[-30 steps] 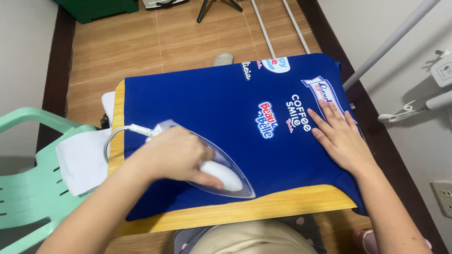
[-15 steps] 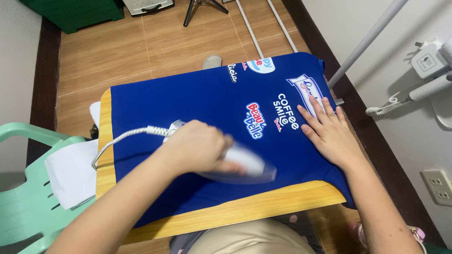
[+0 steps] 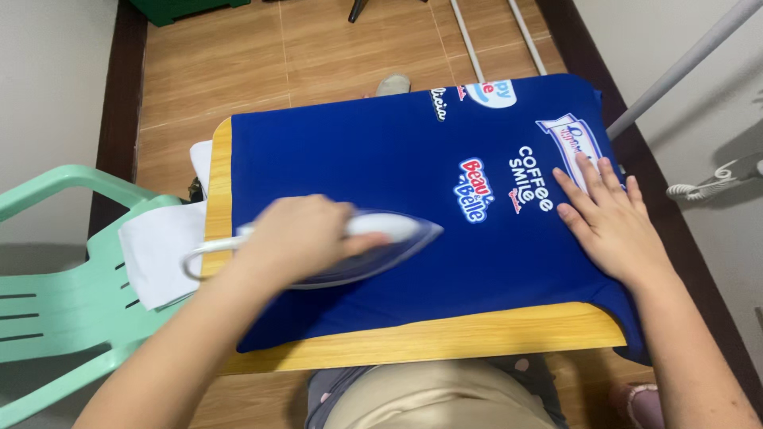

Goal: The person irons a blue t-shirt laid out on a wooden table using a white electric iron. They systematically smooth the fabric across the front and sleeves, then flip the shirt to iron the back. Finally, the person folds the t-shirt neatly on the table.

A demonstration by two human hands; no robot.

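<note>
Ironing gear first: a white-handled iron (image 3: 373, 246) with a pale translucent body lies flat on a blue shirt (image 3: 381, 159), its tip pointing toward the right hand. The left hand (image 3: 298, 238) is wrapped around the iron's handle in a closed grip, knuckles up, and looks slightly blurred. A white cord (image 3: 208, 253) loops out from the back of the iron, behind the left wrist.

The right hand (image 3: 608, 222) rests flat and open on the shirt, fingers spread and pointing away from the person, pressing the cloth down well apart from the iron's tip. Its fingertips touch a printed patch near the shirt's far right part; more printed patches in white, red and light blue lie between the two hands and beyond them.

The shirt is spread over a desk (image 3: 445, 338) with a light wood top, whose bare edge shows as a strip nearer the person than both hands and as another strip behind the left hand. The shirt's right edge hangs over the desk beside the right wrist.

Outward of the left forearm, a folded white cloth (image 3: 159, 250) lies on a mint-green plastic chair (image 3: 56, 310). Brown floor tiles (image 3: 262, 63) lie beyond the desk.
</note>
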